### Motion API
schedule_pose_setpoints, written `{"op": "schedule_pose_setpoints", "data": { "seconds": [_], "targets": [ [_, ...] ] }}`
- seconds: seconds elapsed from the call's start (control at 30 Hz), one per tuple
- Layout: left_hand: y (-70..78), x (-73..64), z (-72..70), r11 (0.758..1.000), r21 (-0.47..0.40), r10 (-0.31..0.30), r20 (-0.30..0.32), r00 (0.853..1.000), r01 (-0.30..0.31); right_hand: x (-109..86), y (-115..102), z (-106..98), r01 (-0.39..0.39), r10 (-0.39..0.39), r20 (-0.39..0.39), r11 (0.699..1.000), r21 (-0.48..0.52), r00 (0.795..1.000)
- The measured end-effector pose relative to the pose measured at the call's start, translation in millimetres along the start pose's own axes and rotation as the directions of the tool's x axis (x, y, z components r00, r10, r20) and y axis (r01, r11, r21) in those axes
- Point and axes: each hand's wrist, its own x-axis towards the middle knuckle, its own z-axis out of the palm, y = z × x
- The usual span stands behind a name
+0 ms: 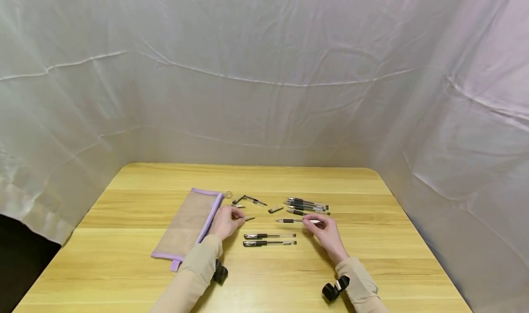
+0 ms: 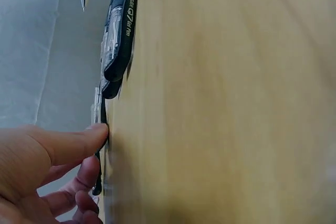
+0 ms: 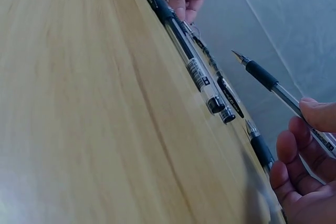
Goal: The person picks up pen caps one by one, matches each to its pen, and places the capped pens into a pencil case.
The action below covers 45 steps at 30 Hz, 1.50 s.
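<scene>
My left hand (image 1: 227, 222) pinches a small pen cap (image 1: 249, 218) between thumb and fingers, low over the table; in the left wrist view its clear end (image 2: 96, 109) sticks out past the thumb. With thumb and fingers my right hand (image 1: 326, 234) holds an uncapped gel pen (image 1: 287, 220) by its clear barrel. Its black grip (image 3: 261, 75) and bare tip point left, towards the left hand. Between the hands and nearer to me, two capped gel pens (image 1: 270, 243) lie side by side, caps to the left.
Several uncapped pens (image 1: 307, 206) lie in a pile beyond the right hand. Loose caps (image 1: 275, 209) and more black-and-clear pieces (image 1: 254, 200) lie at the back middle. A mesh zip pouch (image 1: 183, 225) with purple edging lies left, partly behind the left arm. Grey cloth (image 1: 256, 110) hangs around the wooden table (image 1: 289, 281).
</scene>
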Motion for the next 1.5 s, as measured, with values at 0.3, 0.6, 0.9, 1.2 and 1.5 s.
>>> {"op": "schedule_pose_setpoints", "data": {
  "seconds": [0.3,0.6,0.9,1.2,1.5],
  "targets": [
    [7.4,-3.2,1.1,0.987,0.06,0.148,0.009,0.989,-0.148,0.6,-3.5,1.9,0.029,-0.029,0.002,1.0,-0.001,1.0],
    [9.2,-4.7,3.7,0.992,0.011,0.122,0.119,0.985,-0.125,-2.0,-1.7,0.0,0.041,-0.04,0.008,0.999,-0.011,0.999],
    [9.4,-5.0,3.4,0.993,0.065,0.093,0.093,0.991,-0.1,-1.4,-0.3,-0.9,0.048,-0.048,0.006,0.999,-0.003,0.999],
    [15.1,-6.8,1.2,0.984,-0.159,0.09,0.051,0.995,-0.08,-2.3,-3.4,1.9,0.037,-0.037,0.009,0.999,0.006,0.999],
    [25.3,-10.1,1.0,0.889,-0.458,0.062,0.096,0.993,-0.011,-1.6,-5.1,9.0,0.072,-0.073,0.02,0.997,0.023,0.997]
  ]
}}
